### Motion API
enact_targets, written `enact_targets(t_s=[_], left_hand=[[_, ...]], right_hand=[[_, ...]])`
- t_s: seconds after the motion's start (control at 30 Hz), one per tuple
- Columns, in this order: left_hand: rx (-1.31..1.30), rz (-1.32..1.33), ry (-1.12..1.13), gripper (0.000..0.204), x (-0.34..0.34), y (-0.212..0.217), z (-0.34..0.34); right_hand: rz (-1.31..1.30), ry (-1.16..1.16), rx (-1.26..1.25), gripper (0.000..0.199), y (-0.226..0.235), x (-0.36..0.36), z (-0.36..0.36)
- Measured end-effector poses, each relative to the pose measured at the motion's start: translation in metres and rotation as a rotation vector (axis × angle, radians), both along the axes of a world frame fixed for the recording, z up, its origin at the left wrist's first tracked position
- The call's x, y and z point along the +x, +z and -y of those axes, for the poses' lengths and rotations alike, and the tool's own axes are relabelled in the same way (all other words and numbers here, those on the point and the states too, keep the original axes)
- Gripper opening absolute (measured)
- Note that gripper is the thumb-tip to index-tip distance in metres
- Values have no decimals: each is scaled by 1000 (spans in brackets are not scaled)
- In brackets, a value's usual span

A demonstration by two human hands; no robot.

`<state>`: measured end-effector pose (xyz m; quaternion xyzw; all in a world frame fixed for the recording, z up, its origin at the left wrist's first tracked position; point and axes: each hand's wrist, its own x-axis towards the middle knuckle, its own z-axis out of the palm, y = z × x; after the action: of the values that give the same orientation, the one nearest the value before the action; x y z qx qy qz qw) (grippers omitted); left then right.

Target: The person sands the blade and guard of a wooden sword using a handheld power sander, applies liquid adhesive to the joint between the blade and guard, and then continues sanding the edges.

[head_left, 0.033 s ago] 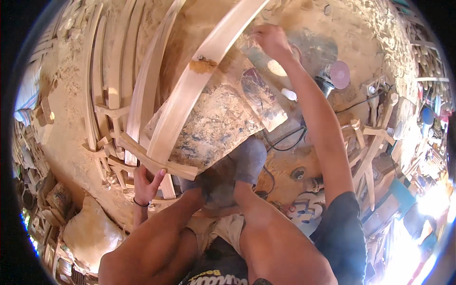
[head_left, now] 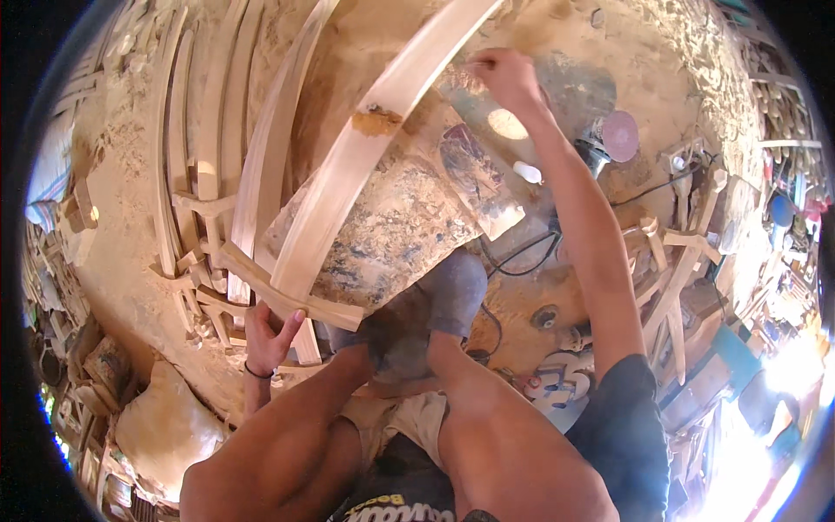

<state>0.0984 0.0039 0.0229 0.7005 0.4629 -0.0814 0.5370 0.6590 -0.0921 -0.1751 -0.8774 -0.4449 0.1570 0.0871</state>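
Clearly, everything centres on a long, curved, pale wooden sword (head_left: 350,174) that slants across the space before the seated person, its tip end running out past the upper edge of the view. A rough brown patch (head_left: 376,121) sits partway along its blade, turned upward, perhaps so that it can be seen and reached. Lower down, a straight pale wooden crosspiece (head_left: 330,308) lies near the person's knees, and there the left hand (head_left: 270,337) has its fingers wrapped on the handle end, thumb against the crosspiece, presumably to keep the piece from rolling or sliding. Over by the far stretch of the blade, the right hand (head_left: 511,78) hangs just beside its edge, fingers curled inward; I cannot tell whether they pinch anything. Beneath the blade spreads a worn, grey-and-tan flat board (head_left: 396,226), likely laid there to give a firm surface above the dusty brown floor (head_left: 122,235). To its right, near the forearm, stand a small white bottle (head_left: 527,172) and a power tool with a round pinkish disc (head_left: 620,137), seemingly within easy reach, a black cable (head_left: 532,271) looping nearby. Along the left, similar slender wooden swords (head_left: 209,130) lie side by side, apparently lined up to save room, while more pale wooden pieces (head_left: 678,296) cross one another at the right.
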Motion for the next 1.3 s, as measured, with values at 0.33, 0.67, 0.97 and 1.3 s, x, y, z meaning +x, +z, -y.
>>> enact_targets(t_s=[0.33,0.67,0.97,1.3], left_hand=[[-38,-8,-229,47,19,-12,-4],[-24,-103,-280,50,16,-17,-5],[14,-82,-330,52,18,-16,-5],[24,-99,-251,55,15,-24,0]], right_hand=[[-745,-626,660,22,226,-110,90],[254,-183,765,63,183,-190,97],[110,154,164,86,167,-207,89],[145,97,360,93,172,-200,98]])
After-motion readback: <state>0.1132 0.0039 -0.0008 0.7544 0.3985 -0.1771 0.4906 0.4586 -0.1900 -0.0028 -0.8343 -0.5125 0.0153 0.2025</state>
